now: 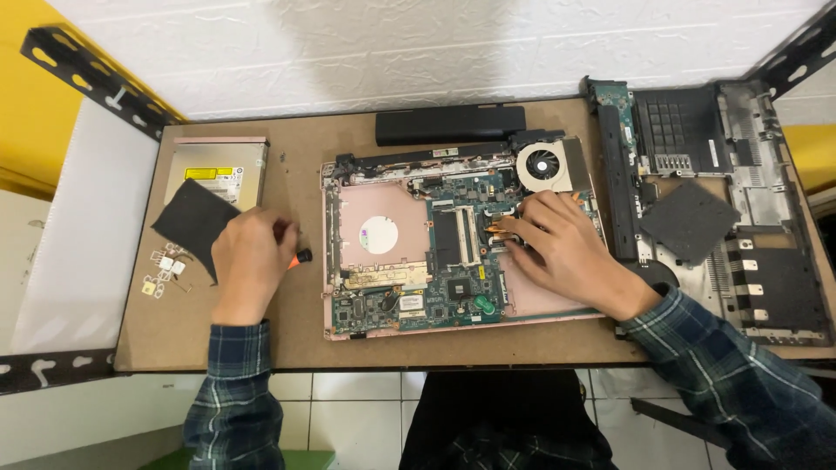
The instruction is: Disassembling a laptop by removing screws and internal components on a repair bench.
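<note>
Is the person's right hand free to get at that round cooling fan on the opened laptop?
Probably yes. The right hand rests on the laptop's circuit board just below the cooling fan, with nothing lying between them. The fan sits uncovered, so the way looks open.

Repair bench: dismantled laptop, loose battery.

Workspace is just a brown board tabletop sitting on black slotted metal angle brackets, pushed right up against a white painted brick wall. There's a yellow wall section off to the left and another yellow bit on the far right. A white panel leans along the left side. Floor underneath is white tile with dark grout lines. Lighting's bright and even, with a soft shadow on the wall up top.
</note>
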